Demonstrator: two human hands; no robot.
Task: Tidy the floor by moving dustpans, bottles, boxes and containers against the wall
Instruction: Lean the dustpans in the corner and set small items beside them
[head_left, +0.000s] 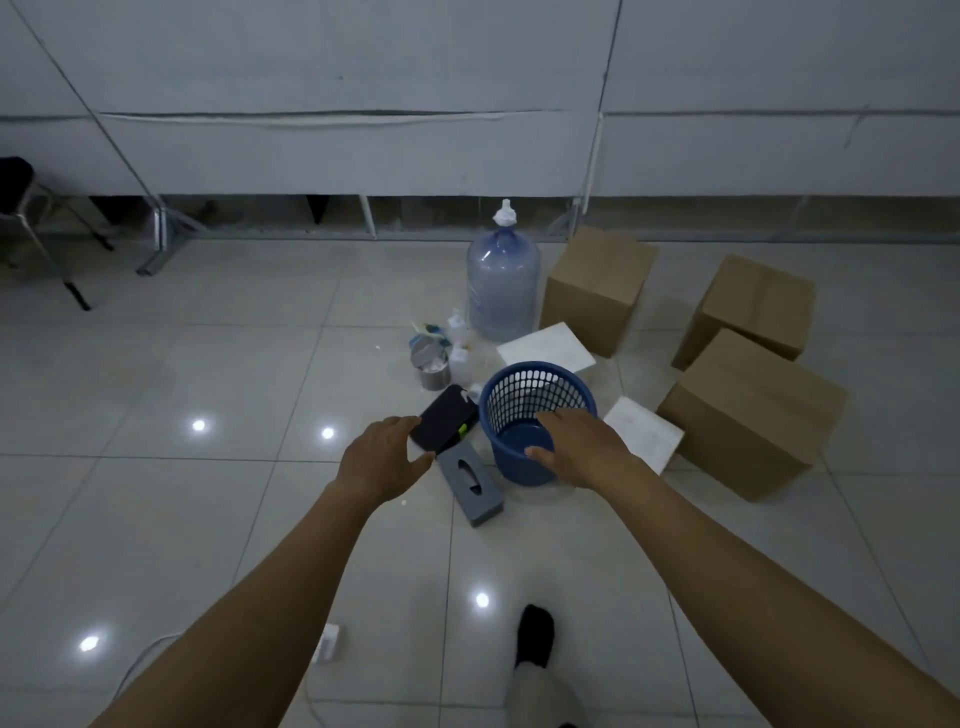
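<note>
The blue basket (514, 462) stands upright on the glossy tiled floor (208, 493), well out from the wall (467, 156) and in the thick of the clutter. It is thin moulded plastic, round, with a lattice upper wall and a solid base. It looks to hold nothing, so I'd expect it to weigh next to nothing and flex a little if squeezed; the rim is the sensible place to take it. The right hand (582, 447) is there, fingers reaching over the near rim and thumb by the outer wall, but I can't tell whether it has closed on the plastic. The left hand (387, 457) is spread open and holds nothing, its fingertips at the near edge of the black dustpan (447, 415), which lies flat just beside the basket; whether they touch it I can't make out. That pan looks stiff, light and matte, easy to lift by an edge. A grey tissue box (470, 480) lies next to it, hard-cornered, with a slot on top.

Behind them, the big clear water bottle (503, 286) is smooth and bulky; how full it is I can't say, and the neck is its natural handle. Three closed cardboard boxes (597, 288) sit to the right, probably a two-handed lift if loaded. Two white slabs (545, 351) lie flat nearby and look liable to chip
</note>
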